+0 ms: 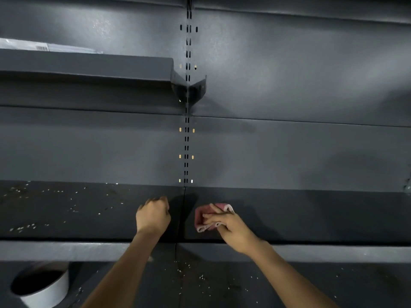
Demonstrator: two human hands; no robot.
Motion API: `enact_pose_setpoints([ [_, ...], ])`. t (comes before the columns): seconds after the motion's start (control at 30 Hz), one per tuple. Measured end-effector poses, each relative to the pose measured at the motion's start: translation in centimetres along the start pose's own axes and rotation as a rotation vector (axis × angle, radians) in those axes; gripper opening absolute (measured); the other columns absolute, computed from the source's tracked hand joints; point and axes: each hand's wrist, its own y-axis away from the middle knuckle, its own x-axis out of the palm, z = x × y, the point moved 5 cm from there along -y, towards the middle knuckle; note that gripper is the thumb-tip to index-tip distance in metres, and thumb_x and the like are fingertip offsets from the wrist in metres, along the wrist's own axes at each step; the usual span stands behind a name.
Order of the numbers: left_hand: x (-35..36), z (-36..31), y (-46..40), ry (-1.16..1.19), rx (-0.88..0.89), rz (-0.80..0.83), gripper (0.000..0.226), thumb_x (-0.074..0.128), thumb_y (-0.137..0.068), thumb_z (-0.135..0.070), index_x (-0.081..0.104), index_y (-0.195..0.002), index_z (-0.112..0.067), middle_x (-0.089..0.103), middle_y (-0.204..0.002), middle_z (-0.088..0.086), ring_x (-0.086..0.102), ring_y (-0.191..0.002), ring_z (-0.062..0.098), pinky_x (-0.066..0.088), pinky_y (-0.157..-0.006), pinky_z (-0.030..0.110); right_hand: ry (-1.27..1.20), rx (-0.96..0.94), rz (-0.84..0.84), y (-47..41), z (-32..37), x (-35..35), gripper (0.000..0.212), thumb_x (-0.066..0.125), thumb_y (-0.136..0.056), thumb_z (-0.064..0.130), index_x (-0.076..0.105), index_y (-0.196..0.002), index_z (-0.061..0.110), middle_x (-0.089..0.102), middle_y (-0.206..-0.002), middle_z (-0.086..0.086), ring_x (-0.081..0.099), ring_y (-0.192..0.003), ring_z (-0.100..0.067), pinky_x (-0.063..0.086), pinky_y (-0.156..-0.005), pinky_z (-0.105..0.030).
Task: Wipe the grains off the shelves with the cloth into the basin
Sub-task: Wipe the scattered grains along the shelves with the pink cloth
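A dark grey shelf (311, 214) runs across the middle of the view. White grains (22, 228) lie scattered over its left part. My right hand (231, 230) presses a folded pink cloth (203, 216) flat on the shelf, just right of the seam between the two shelf boards. My left hand (153, 215) rests on the shelf just left of that seam, fingers curled into a fist with nothing visible in it. A white basin (51, 292) with a dark inside stands on the lower shelf at the bottom left, partly hidden under the middle shelf's front edge.
More grains (201, 277) dot the lower shelf (333, 285) below my arms. A shorter upper shelf (89, 67) juts out at the left on a bracket (191, 90). A slotted upright (188, 130) runs down the back panel.
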Motion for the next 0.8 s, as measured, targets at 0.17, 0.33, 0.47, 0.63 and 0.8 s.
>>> enact_pose_setpoints([
  [0.17,0.2,0.2,0.0,0.007,-0.017,-0.013,0.022,0.051,-0.085,-0.008,0.062,-0.099,-0.021,0.065,-0.095,-0.001,0.06,-0.09,0.018,0.042,-0.075,0.025,-0.481,0.114,-0.44,0.2,-0.4,-3.0,0.059,0.047,-0.087,-0.015,0.073,-0.091,0.038,0.071,-0.097,0.016,0.063,-0.104,-0.002,0.049,-0.097,-0.029],
  [0.33,-0.1,0.2,0.0,0.014,-0.05,-0.026,0.025,0.051,-0.083,-0.006,0.064,-0.098,-0.021,0.067,-0.096,0.001,0.06,-0.094,0.02,0.043,-0.078,0.028,-0.191,0.583,-0.492,0.4,-4.0,-3.4,0.03,0.044,-0.097,0.018,0.058,-0.124,0.019,0.059,-0.083,0.005,0.061,-0.084,-0.023,0.052,-0.079,-0.036],
  [0.47,0.1,0.6,-0.1,0.073,-0.064,-0.026,0.025,0.052,-0.083,-0.006,0.063,-0.098,-0.022,0.066,-0.092,0.0,0.061,-0.091,0.019,0.044,-0.077,0.028,-0.123,0.659,-0.442,-0.5,-3.0,-2.3,0.039,0.041,-0.095,0.009,0.05,-0.131,0.021,0.057,-0.1,-0.001,0.052,-0.088,-0.016,0.042,-0.082,-0.024],
  [0.63,0.3,1.9,-0.5,0.111,-0.076,-0.039,0.02,0.052,-0.086,-0.009,0.061,-0.099,-0.021,0.064,-0.091,-0.001,0.06,-0.088,0.017,0.046,-0.079,0.028,-0.039,0.717,-0.425,-2.6,-1.2,0.0,0.041,0.044,-0.088,0.004,0.053,-0.124,0.021,0.059,-0.119,-0.004,0.058,-0.108,-0.025,0.049,-0.094,-0.042],
  [0.8,-0.1,4.9,-1.4,-0.037,-0.057,-0.004,0.019,0.05,-0.086,-0.013,0.058,-0.102,-0.017,0.063,-0.101,0.002,0.056,-0.101,0.02,0.042,-0.089,0.033,-0.076,0.706,-0.444,-4.3,1.2,2.7,0.028,0.042,-0.093,0.009,0.057,-0.114,0.019,0.061,-0.097,-0.001,0.06,-0.082,-0.016,0.054,-0.077,-0.031],
])
